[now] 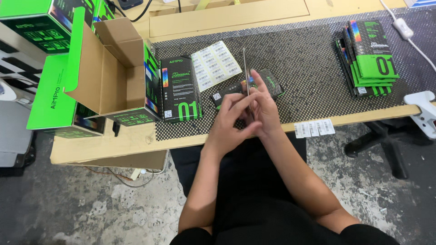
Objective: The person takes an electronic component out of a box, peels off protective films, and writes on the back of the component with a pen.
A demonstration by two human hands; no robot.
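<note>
My left hand (232, 121) and my right hand (263, 109) meet at the table's front edge. Between them stands a thin flat sheet (245, 72), seen edge-on and pointing away from me; both hands pinch its near end. Just behind the fingers a black-and-green flat packet (272, 84) lies on the dark mat (309, 59). A white sheet of small barcode stickers (214, 64) lies further back to the left. A black-and-green packet (180, 90) stands beside it.
An open cardboard carton (113, 68) with green flaps sits at the left, beside more green boxes (52, 97). A stack of packets (370, 59) lies at the right. Sticker strips (314, 128) hang at the table edge. A white clamp (424, 109) is at the far right.
</note>
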